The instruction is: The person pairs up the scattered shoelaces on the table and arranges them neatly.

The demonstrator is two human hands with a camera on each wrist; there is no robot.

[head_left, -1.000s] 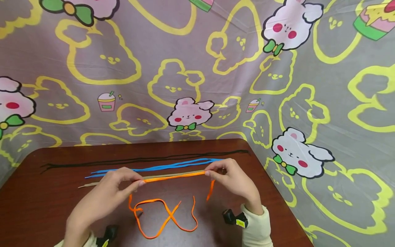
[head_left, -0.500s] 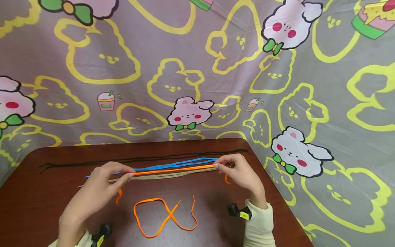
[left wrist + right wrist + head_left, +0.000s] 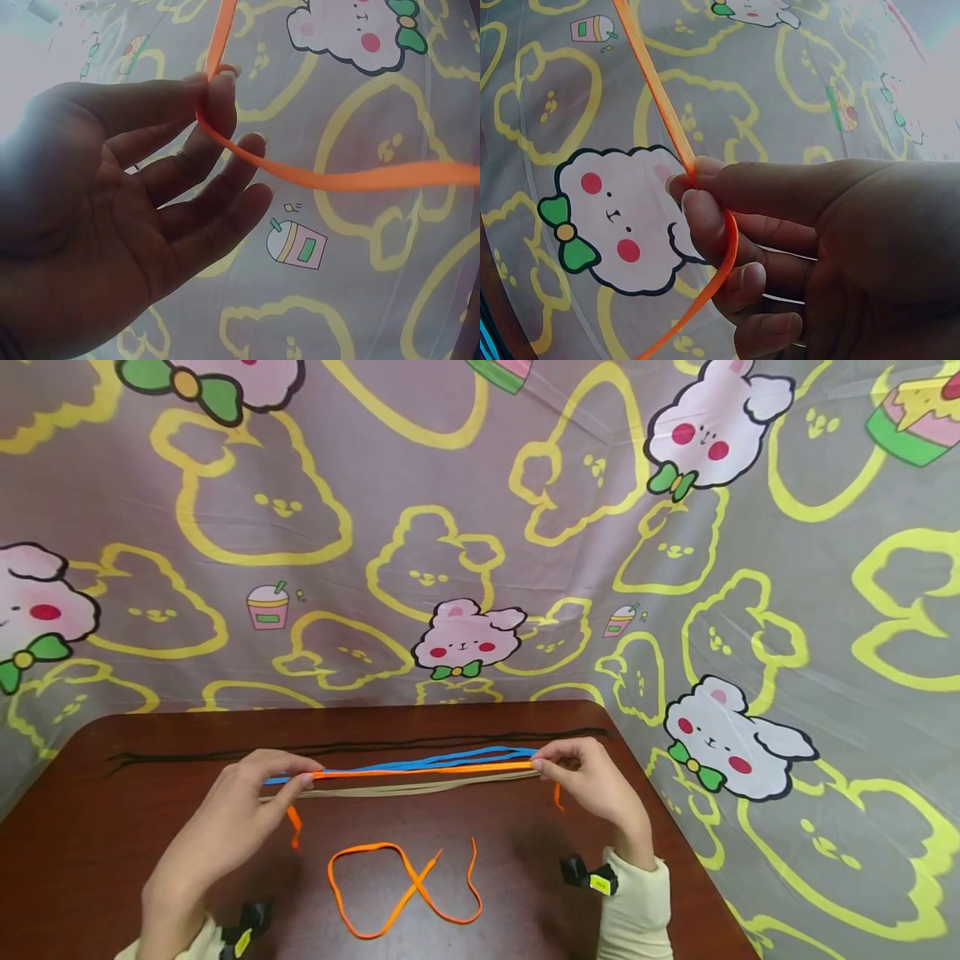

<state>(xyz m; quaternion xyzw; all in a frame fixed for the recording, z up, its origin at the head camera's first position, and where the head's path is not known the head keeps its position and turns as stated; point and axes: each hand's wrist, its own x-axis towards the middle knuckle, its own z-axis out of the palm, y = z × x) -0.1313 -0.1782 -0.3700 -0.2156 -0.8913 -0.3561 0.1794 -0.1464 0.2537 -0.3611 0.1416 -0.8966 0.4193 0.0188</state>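
An orange shoelace (image 3: 420,770) is stretched nearly straight between both hands above the table. My left hand (image 3: 225,818) pinches it between thumb and forefinger, and a short tail dangles below. At the other side my right hand (image 3: 596,785) pinches the lace the same way, its tail hanging down too. The left wrist view shows the lace (image 3: 337,180) running over the bent fingers; in the right wrist view the lace (image 3: 660,105) passes between thumb and forefinger. A second orange lace (image 3: 375,935) lies looped on the table nearer the body.
Behind the held lace lie blue laces (image 3: 465,755), partly covered by it, and black laces (image 3: 300,750) farther back. Tan laces (image 3: 405,791) lie just in front of the blue ones. The brown table (image 3: 525,893) meets a patterned cloth (image 3: 555,568) behind and at right.
Both hands have spread apart, pulling the orange lace longer between them. It has moved back from over the tan laces to over the blue ones. The looped orange lace stays put.
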